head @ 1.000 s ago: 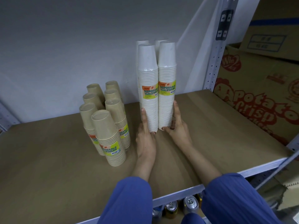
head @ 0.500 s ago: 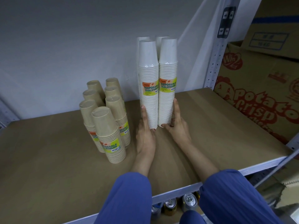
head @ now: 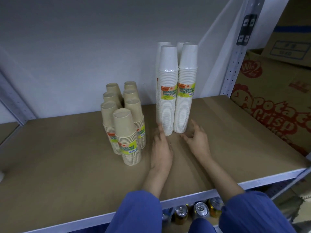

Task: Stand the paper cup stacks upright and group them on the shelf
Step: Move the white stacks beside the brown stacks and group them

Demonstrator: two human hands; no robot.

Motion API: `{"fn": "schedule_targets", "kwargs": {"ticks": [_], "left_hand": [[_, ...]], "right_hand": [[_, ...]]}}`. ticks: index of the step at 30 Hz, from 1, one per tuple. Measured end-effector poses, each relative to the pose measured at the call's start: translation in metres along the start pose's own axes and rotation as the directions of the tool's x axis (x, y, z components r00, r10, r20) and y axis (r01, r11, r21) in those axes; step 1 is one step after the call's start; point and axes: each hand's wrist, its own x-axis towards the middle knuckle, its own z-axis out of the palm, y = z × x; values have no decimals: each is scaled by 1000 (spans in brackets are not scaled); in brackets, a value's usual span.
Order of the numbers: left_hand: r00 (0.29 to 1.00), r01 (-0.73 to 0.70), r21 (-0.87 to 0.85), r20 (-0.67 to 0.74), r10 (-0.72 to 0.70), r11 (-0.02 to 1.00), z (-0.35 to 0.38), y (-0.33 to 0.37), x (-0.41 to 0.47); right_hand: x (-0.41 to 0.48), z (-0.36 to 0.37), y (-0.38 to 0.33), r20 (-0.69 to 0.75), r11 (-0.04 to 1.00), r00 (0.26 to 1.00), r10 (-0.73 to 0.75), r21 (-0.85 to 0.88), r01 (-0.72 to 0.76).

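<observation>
Several tall white cup stacks point(head: 176, 91) stand upright in a tight group at the back middle of the brown shelf board point(head: 67, 165); two are in front, the others mostly hidden behind. To their left, several shorter brown cup stacks point(head: 125, 130) stand upright in a cluster. My left hand point(head: 160, 148) lies flat on the board, fingertips at the foot of the left front white stack. My right hand point(head: 196, 138) hovers just off the right front stack, fingers relaxed and slightly blurred. Neither hand holds anything.
A grey upright post point(head: 235, 61) bounds the shelf on the right, with cardboard boxes point(head: 276, 101) beyond it. Drink cans point(head: 200, 211) sit on the level below the shelf's front edge. A white wall backs the shelf.
Both hands were pressed against the sides of the two front white stacks; now they have drawn back toward me, the right one off the stack. The stacks stay upright.
</observation>
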Motion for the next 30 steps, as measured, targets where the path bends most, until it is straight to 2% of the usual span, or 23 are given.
{"fn": "schedule_targets", "kwargs": {"ticks": [4,9,15,20,25,30], "left_hand": [[995,-62,98,82,54,993,-13,-13,-38],[997,-76,87,36,73,993,-51,-43,-81],[991,80,171,-117,-61,982,-110,-111,-106],[953,252,243,-229,-197,937,-163,-170,-120],[906,388,259,-281,-315,884,-204,-216,-130],[907,381,251,-287,-307,890,-208,-230,-133]], "right_hand": [[-34,-11,-9,-26,999,998,-50,-3,50],[-82,-14,-47,21,973,986,-165,166,159],[-125,30,-103,203,905,928,-311,360,225],[-143,90,-150,300,871,868,-396,422,252],[-157,144,-203,351,843,802,-484,435,318],[-163,191,-267,292,778,767,-571,490,392]]}}
